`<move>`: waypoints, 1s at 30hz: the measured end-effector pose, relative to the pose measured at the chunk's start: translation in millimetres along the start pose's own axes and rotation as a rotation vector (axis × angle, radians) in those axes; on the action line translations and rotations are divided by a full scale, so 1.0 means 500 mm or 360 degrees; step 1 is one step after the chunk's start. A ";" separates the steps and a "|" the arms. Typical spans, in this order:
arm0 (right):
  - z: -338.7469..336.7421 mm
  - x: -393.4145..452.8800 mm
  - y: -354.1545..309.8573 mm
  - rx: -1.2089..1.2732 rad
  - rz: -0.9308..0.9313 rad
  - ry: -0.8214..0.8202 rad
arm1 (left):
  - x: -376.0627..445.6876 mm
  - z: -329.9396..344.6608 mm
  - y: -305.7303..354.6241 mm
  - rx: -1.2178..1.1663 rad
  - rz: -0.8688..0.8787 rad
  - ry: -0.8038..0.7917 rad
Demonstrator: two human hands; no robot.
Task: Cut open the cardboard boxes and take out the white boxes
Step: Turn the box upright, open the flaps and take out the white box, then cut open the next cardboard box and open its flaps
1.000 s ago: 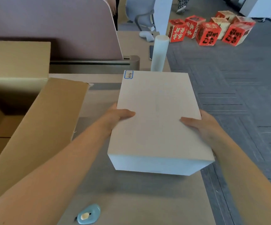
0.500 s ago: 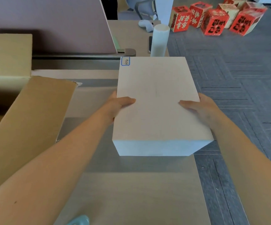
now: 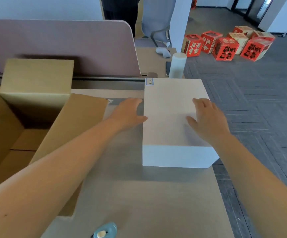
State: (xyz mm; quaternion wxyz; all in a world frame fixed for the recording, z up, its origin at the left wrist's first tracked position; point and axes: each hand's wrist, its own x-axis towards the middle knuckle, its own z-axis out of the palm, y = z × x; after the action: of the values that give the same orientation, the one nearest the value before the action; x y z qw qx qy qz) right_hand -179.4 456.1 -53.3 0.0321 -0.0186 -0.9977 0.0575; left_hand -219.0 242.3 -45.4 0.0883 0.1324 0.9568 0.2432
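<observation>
White box (image 3: 172,107): smooth matt card. Open box (image 3: 36,107), left: plain brown corrugated cardboard, matt. Table (image 3: 139,194): smooth grey-brown laminate, faint sheen. Divider (image 3: 62,47), far: matt pinkish cloth. Floor (image 3: 259,103), right: rough grey carpet.

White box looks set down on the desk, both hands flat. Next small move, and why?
Probably lift both hands off and turn to the open cardboard box. The white box sits flat on the desk, the right hand rests open on its top, and the left hand lies open against its side, gripping nothing.
</observation>
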 end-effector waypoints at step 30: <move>0.051 -0.433 -0.743 0.0337 -0.0408 -0.0476 | -0.689 -0.269 -0.572 0.0381 -0.0148 -0.0315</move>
State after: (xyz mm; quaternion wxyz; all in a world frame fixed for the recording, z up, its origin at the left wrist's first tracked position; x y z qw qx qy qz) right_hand 22.4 75.5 -49.2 -0.1074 0.1207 -0.9739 0.1595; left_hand 16.7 -161.2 -32.7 0.1767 0.1210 0.9707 0.1090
